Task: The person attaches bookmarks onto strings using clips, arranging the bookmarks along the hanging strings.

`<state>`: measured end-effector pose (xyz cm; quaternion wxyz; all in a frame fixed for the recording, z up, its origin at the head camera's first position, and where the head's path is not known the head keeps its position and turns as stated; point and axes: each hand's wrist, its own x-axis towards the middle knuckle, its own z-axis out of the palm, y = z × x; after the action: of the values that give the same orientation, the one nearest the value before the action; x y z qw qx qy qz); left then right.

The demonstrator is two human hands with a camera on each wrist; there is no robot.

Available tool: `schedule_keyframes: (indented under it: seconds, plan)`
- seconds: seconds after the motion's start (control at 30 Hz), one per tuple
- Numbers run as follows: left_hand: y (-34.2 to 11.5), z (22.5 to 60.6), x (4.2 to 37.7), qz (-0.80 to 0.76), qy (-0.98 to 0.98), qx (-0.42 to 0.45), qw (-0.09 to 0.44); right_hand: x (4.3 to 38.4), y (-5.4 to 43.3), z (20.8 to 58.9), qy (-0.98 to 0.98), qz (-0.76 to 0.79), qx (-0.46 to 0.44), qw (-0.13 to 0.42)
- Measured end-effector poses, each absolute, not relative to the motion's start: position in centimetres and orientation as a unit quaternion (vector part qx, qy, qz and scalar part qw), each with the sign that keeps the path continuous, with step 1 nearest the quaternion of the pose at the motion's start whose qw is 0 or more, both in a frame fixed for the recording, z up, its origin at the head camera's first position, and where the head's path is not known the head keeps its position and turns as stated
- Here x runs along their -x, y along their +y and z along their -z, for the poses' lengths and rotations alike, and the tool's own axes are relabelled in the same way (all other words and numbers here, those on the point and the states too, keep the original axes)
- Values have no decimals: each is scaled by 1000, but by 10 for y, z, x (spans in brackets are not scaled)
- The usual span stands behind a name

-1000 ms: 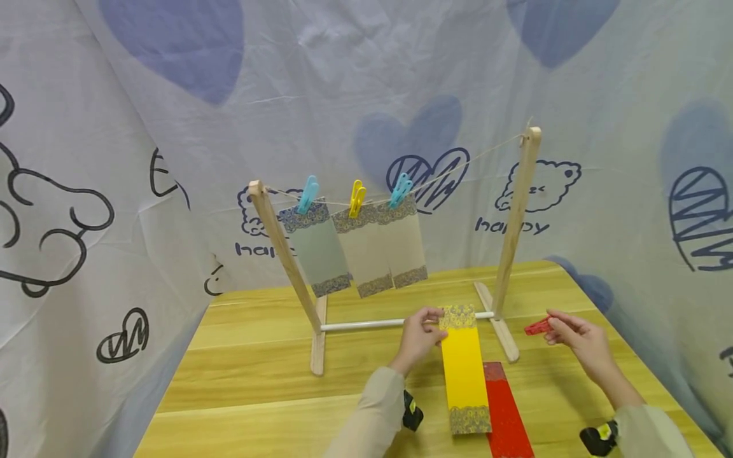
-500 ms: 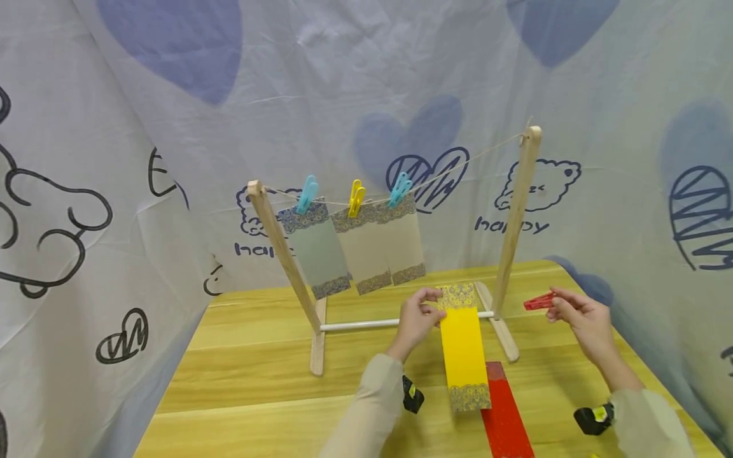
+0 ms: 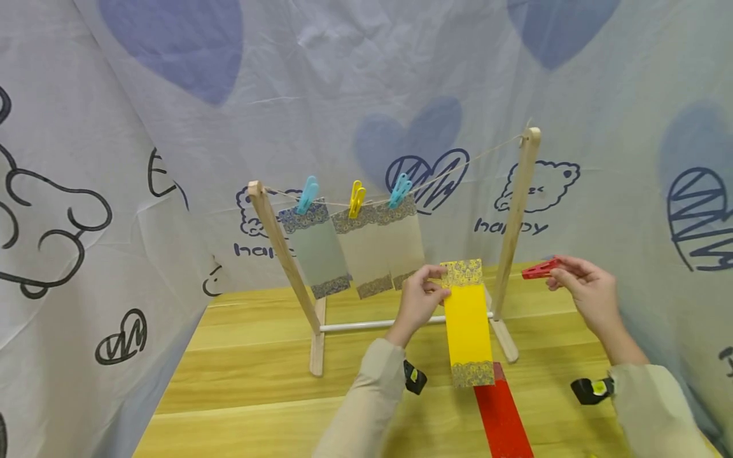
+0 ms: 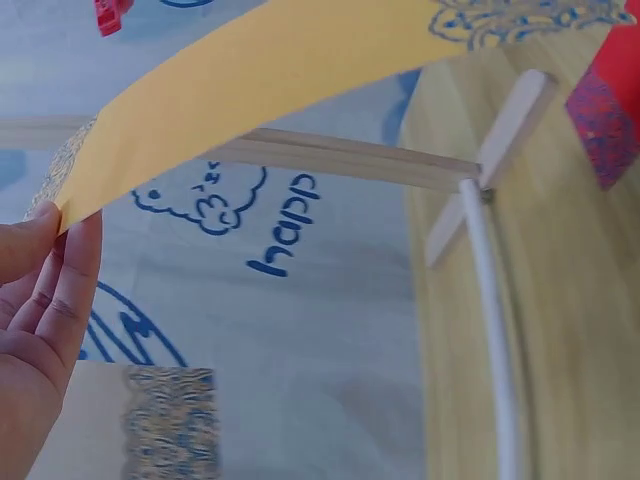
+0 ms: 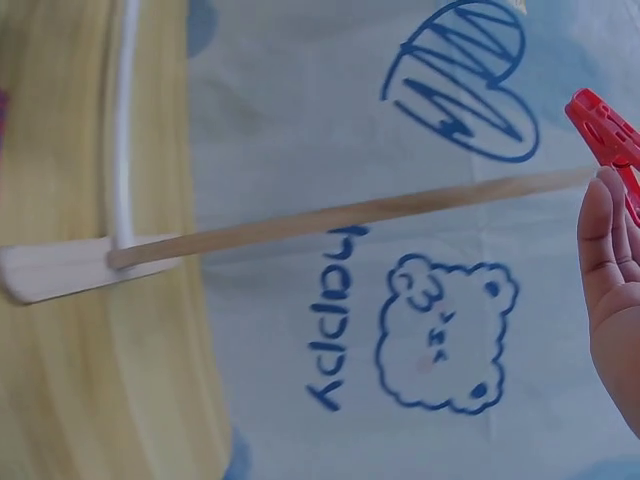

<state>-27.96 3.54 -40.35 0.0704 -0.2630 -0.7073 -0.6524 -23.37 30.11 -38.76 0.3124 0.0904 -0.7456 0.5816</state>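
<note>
My left hand (image 3: 420, 299) pinches a yellow paper card (image 3: 466, 324) by the left edge of its patterned upper end. The card hangs above the table, in front of the white crossbar (image 3: 366, 325); in the left wrist view it bows away from the fingers. Off to the right, my right hand (image 3: 586, 292) pinches a red clothespin (image 3: 538, 270) between thumb and fingers, to the right of the rack's right post (image 3: 518, 216). The right wrist view shows this clothespin (image 5: 603, 130) only in part. A string (image 3: 487, 151) runs between the rack's two posts.
Three pale cards hang from the string: a greenish one (image 3: 321, 254) and two cream ones. Above them sit a blue clothespin (image 3: 308, 195), a yellow clothespin (image 3: 357, 198) and another blue clothespin (image 3: 400, 191). A red card (image 3: 504, 413) lies on the wooden table (image 3: 240, 381).
Both hands have risen, the left lifting the yellow card and the right lifting the red clothespin. More of the red card's left side shows. The hanging cards look the same.
</note>
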Motion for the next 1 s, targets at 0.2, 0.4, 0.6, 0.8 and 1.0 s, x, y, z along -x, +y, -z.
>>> schedule_keyframes:
  seconds: [0.2,0.4,0.6,0.8,1.0]
  plan:
    - [37,379,278,638,-713,277,95,241,295,371,-778,-535,-91,318]
    - [42,379,291,623,-723,281,104,244,279,349,-762,-545,-116,331]
    - [43,370,296,617,-722,290,114,243,264,324,-725,-569,-153,356]
    - [41,360,300,617,-722,287,123,249,262,309,-717,-571,-159,367]
    - [41,351,303,607,-734,274,135,266,266,300,-740,-541,-158,367]
